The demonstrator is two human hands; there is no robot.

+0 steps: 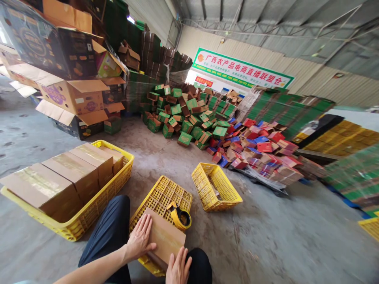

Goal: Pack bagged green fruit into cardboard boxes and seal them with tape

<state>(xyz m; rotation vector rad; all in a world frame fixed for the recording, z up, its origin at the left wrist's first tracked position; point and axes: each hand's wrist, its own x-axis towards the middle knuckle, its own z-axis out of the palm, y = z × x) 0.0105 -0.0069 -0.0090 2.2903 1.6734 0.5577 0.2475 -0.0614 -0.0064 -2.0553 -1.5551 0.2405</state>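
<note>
A brown cardboard box [166, 236] with a strip of tape across its top rests on an upturned yellow plastic crate [156, 189] between my knees. My left hand [140, 238] lies flat with fingers stretched along the box's left edge. At the box's near right corner, my right hand [179, 266] touches it with fingers extended. Just beyond the box, a yellow tape dispenser [179, 216] with a black part sits on the crate. The box's underside is hidden.
To my left stands a long yellow crate [103, 201] holding several taped cardboard boxes [66, 169]. A smaller yellow crate [217, 197] is ahead on the right. Heaps of green cartons [185, 138] and red and blue cartons [265, 146] lie further off. Open cartons [74, 94] are stacked left.
</note>
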